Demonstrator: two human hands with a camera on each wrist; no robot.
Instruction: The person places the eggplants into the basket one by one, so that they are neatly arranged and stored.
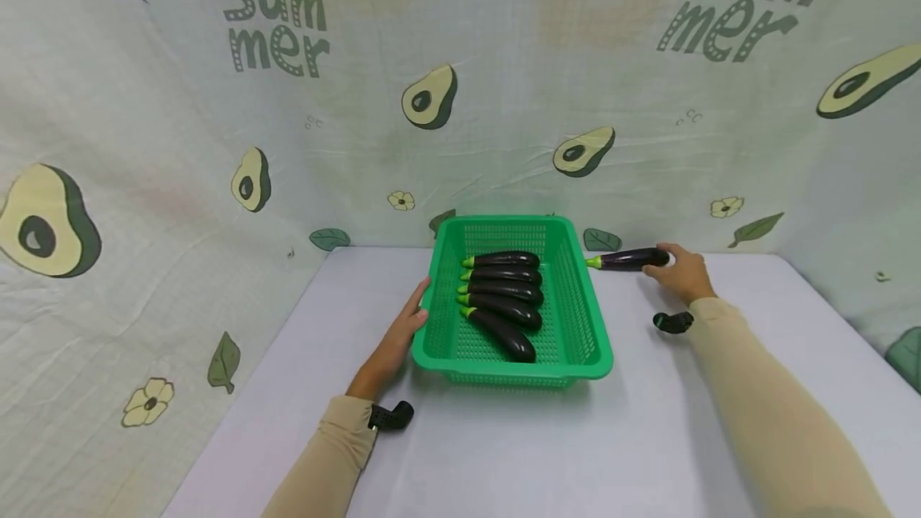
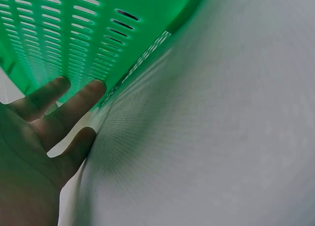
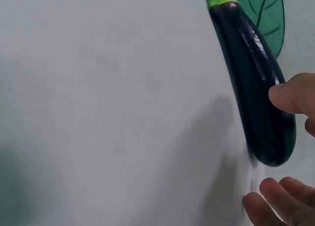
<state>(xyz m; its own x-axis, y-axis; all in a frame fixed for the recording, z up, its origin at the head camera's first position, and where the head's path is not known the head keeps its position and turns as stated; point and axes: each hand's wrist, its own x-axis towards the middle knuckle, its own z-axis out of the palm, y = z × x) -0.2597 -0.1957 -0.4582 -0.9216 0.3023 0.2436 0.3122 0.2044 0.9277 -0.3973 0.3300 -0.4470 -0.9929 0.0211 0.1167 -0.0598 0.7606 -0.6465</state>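
Observation:
My right hand (image 1: 685, 274) is at the blunt end of a dark purple eggplant (image 1: 626, 260), right of the basket, its green stem pointing left. In the right wrist view the thumb (image 3: 294, 94) overlaps this eggplant (image 3: 253, 83) near its blunt end, with another fingertip close by; the other fingers (image 3: 275, 204) sit apart below. My left hand (image 1: 396, 338) rests with extended fingers against the left side of a green basket (image 1: 590, 302); in the left wrist view fingertips meet its slotted wall (image 2: 74, 29). Inside, several eggplants (image 1: 504, 308) lie roughly side by side, stems left.
The basket stands on a white table (image 1: 504, 454), towards its back edge. Behind and to the left hangs a pale cloth (image 1: 489, 166) printed with avocados, leaves and lettering. Each wrist carries a small black camera mount (image 1: 392, 416).

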